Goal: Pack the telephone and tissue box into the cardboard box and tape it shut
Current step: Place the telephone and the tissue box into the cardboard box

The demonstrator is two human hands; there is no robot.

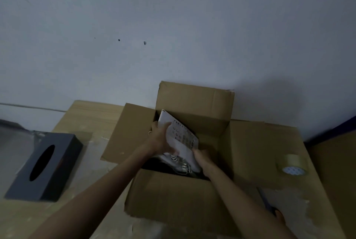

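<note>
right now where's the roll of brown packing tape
In the head view, the roll of brown packing tape sits on the right, resting on the open cardboard box's outspread right flap, clear of both hands.

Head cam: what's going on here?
A person is lowering a white telephone into an open cardboard box, all four flaps up or folded out. The left hand has a grip on the phone's upper left side, the right hand on its lower right edge; the phone is tilted, partly inside. Its coiled cord hangs into the box. The dark tissue box sits on the table to the left, not yet packed. A tape roll rests on the right flap.
</note>
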